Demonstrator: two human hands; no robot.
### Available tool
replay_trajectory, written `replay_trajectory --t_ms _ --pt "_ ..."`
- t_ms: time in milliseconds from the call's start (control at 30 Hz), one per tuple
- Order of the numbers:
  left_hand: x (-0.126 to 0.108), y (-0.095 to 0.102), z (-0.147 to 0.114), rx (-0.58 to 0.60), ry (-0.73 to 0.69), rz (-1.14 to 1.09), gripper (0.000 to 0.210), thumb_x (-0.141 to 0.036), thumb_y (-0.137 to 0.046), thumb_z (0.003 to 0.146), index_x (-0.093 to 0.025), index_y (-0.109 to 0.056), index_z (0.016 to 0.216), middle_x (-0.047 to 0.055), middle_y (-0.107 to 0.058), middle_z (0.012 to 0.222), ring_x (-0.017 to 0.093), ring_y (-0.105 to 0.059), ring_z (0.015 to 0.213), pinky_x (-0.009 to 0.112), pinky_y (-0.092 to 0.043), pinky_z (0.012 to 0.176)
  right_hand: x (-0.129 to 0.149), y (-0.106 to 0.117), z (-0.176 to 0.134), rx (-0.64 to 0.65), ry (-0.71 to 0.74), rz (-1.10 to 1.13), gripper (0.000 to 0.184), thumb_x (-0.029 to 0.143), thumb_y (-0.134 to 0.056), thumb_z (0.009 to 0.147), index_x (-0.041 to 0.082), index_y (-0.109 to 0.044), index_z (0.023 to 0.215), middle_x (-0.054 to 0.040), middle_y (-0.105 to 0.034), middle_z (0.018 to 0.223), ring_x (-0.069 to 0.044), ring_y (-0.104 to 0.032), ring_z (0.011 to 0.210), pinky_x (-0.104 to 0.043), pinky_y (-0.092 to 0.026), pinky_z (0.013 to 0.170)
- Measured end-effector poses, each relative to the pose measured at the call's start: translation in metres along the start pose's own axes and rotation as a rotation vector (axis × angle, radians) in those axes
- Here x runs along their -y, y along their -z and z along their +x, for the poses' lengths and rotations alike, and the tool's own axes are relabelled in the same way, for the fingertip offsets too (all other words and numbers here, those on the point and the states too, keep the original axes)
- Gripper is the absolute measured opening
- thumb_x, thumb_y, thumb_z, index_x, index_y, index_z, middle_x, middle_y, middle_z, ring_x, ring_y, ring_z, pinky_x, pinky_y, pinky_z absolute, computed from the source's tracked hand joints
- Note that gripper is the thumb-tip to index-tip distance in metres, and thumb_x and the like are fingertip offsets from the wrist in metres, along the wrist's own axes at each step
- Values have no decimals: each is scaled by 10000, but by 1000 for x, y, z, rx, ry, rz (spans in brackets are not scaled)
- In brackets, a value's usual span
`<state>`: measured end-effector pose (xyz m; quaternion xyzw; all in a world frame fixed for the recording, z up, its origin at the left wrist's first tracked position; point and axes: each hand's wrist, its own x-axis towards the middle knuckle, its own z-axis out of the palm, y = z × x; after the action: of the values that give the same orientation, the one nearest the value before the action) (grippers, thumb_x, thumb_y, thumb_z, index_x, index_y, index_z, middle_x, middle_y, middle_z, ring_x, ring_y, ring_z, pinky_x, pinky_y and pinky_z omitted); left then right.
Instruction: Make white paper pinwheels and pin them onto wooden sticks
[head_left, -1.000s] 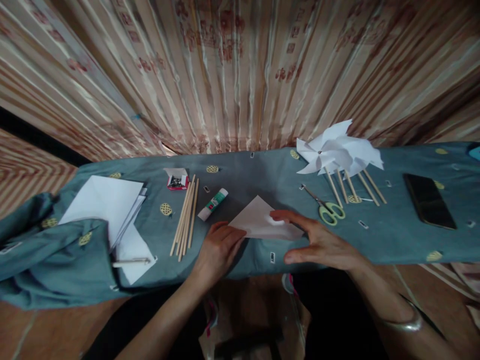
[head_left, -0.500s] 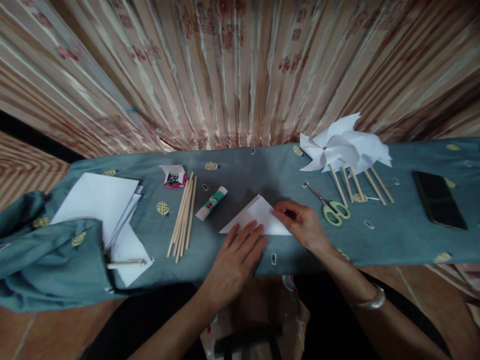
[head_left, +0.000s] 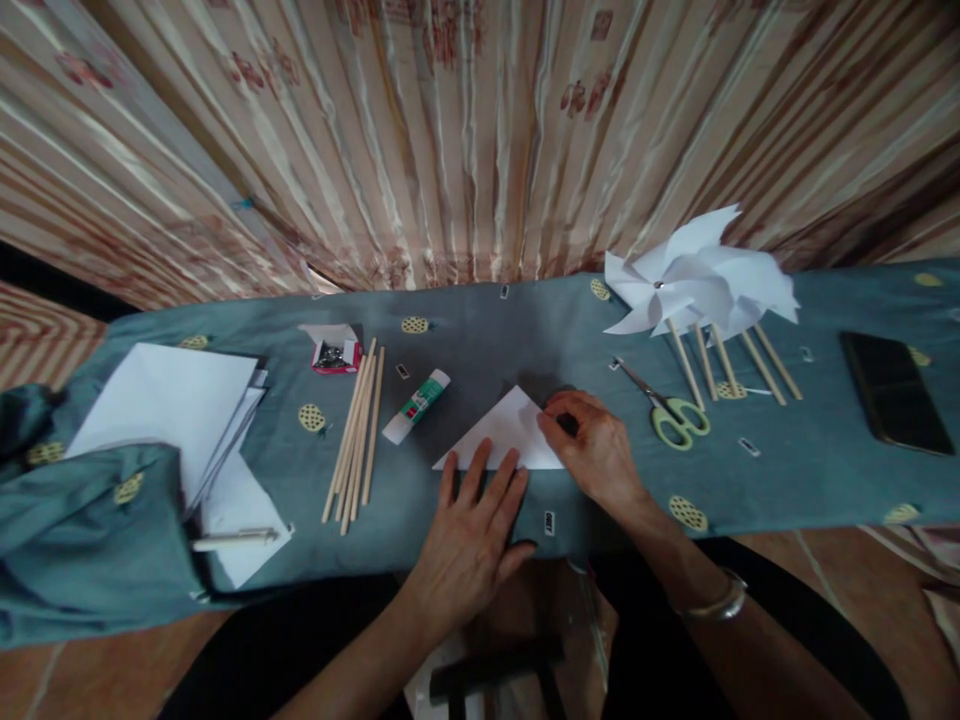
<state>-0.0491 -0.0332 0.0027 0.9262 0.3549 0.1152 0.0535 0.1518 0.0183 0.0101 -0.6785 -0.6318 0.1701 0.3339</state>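
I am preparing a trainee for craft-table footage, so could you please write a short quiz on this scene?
1. True or false: the left hand lies flat with its fingers spread on the lower edge of the folded white paper.
2. What lies just right of the right hand? A) glue stick B) scissors C) phone
3. Fill in: the finished paper pinwheels are mounted on wooden ____.

Key:
1. True.
2. B, the green-handled scissors; the glue stick lies to the left of the paper and the phone is far to the right.
3. Sticks; loose wooden sticks lie farther left on the blue cloth.
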Motion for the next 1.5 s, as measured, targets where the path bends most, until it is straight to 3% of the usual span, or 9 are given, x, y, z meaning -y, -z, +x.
replay_trajectory --t_ms 500,633,767,900,1100,1300,1500 --pt "0 0 1 39 18 -2 661 -552 -476 924 -133 -424 1433 141 -446 1506 406 -270 1440 658 -238 1131 0 0 1 12 28 -80 132 212 -531 840 228 -604 731 -79 -686 877 -242 -635 838 -378 -502 800" --pt "0 -2 1 35 18 -10 663 -553 -479 922 -123 -434 1425 144 -454 1499 412 -275 1436 664 -234 1126 0 2 -10 9 139 -178 160 271 -505 907 205 -639 964 -133 -679 1087 -292 -620 1026 -442 -490 922" --pt "0 -2 1 42 25 -20 685 -575 -462 921 -128 -420 1438 142 -452 1502 399 -274 1438 656 -222 1131 2 3 -30 -1 245 -253 394 377 -547 902 178 -551 1243 -177 -571 1337 -330 -541 1224 -500 -442 1018" --pt "-1 -1 2 50 32 -25 713 -581 -468 915 -127 -388 1459 133 -443 1510 402 -283 1432 655 -223 1129 3 3 -41 13 271 -326 487 374 -555 887 139 -503 1310 -222 -506 1405 -358 -488 1289 -536 -391 1049" --pt "0 0 3 73 41 -19 690 -570 -486 911 -132 -419 1440 138 -457 1500 399 -309 1423 657 -247 1125 -3 3 -43 32 230 -307 527 387 -563 878 163 -477 1347 -211 -473 1442 -351 -458 1323 -544 -361 1070" --pt "12 5 -22 20 36 38 734 -550 -532 893 -50 -424 1419 207 -426 1503 424 -289 1428 600 -340 1107 -31 26 -47 15 168 -287 532 447 -529 908 198 -467 1374 -184 -437 1482 -354 -423 1360 -567 -354 1075" --pt "20 12 -49 -13 93 83 656 -417 -560 912 -76 -386 1445 200 -442 1494 390 -292 1439 564 -372 1108 -58 52 -59 -4 138 -288 481 392 -489 937 196 -481 1376 -181 -420 1499 -355 -395 1385 -570 -352 1086"
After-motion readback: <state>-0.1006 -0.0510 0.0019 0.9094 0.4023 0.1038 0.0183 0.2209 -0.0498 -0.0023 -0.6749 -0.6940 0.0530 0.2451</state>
